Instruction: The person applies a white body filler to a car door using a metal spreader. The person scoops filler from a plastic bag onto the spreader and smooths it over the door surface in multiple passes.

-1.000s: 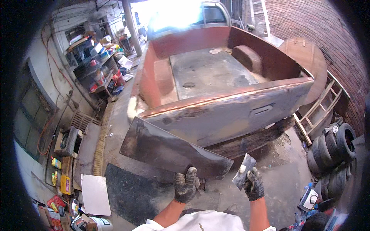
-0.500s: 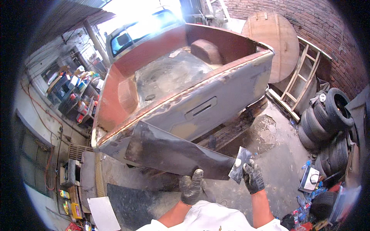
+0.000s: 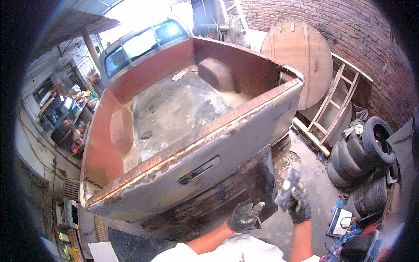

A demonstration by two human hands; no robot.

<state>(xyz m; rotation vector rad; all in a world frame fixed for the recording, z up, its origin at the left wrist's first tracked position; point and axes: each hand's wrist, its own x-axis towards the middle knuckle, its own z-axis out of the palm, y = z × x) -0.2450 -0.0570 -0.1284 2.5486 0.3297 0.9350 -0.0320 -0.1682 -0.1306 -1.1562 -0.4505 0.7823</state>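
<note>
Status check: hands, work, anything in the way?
Right hand holding small flat plate, blurred.
Left hand by dark panel, grip unclear.
Pickup tailgate ahead of both.

The gray floor (image 3: 321, 220) holds black tires (image 3: 349, 159), right of the truck (image 3: 238, 144). A dark sheet (image 3: 131, 244) lies on the truck's near side.

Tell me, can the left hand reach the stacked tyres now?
Probably not: the tyres stand off to the right, and the right hand with its flat tool sits between them and the left hand.
</note>
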